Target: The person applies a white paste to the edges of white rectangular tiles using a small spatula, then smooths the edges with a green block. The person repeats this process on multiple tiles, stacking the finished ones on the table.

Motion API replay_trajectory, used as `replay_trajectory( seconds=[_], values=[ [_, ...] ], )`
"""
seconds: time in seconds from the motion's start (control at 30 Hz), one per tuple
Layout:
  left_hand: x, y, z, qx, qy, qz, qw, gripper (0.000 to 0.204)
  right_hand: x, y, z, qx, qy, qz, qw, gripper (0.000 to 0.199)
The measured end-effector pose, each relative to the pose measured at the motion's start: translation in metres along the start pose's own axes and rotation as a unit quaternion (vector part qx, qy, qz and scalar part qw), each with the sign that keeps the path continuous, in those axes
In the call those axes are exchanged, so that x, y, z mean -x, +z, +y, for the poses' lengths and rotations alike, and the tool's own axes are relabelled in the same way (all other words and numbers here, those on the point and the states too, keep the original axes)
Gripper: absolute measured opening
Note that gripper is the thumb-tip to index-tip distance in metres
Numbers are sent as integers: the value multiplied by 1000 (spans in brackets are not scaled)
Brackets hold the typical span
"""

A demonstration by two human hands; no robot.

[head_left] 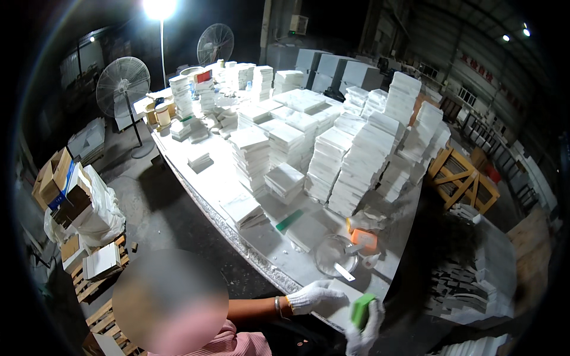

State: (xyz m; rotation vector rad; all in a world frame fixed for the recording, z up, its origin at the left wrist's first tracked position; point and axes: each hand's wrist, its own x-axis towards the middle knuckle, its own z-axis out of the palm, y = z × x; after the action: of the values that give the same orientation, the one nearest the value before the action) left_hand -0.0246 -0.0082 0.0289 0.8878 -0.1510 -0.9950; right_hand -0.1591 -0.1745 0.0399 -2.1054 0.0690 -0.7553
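Observation:
My left hand [312,296], in a white knit glove, holds a flat white tile [342,301] by its left edge at the near corner of the table. In my gloved right hand [369,332] is a green rectangular block [361,310], gripped at the tile's right side. Just beyond the tile stands a round bowl [320,261], with a scraper [344,272] leaning across its rim. Beside the bowl is an orange container [364,239]. A thin green strip [289,220] lies farther up the table, near a grey-white slab [306,232].
Tall stacks of white marble tiles [362,166] crowd the long table [261,252]. Left of it stand a pedestal fan [123,86], cardboard boxes [56,178] and wooden pallets [107,323]. A wooden crate [463,178] and a heap of tile pieces [460,291] lie to the right.

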Motion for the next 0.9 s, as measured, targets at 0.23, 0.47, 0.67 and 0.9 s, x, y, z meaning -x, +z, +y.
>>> replay_trajectory(
  seconds=[0.23, 0.47, 0.67, 0.9],
  values=[
    [2, -1, -9, -47, -12, -58, 997, 33, -27, -13, -1, -146, 173, 105, 968, 72],
    [-16, -17, 1, -208, -54, -106, 971, 32, -5, -46, -8, -446, 342, 42, 826, 76],
    [-15, 1, 9, -95, -128, -80, 984, 40, 2, -13, -3, -466, 311, 82, 824, 77],
    [-2, 13, -32, 53, -25, -6, 998, 63, 10, 3, 2, -472, 269, 179, 820, 64]
  ],
)
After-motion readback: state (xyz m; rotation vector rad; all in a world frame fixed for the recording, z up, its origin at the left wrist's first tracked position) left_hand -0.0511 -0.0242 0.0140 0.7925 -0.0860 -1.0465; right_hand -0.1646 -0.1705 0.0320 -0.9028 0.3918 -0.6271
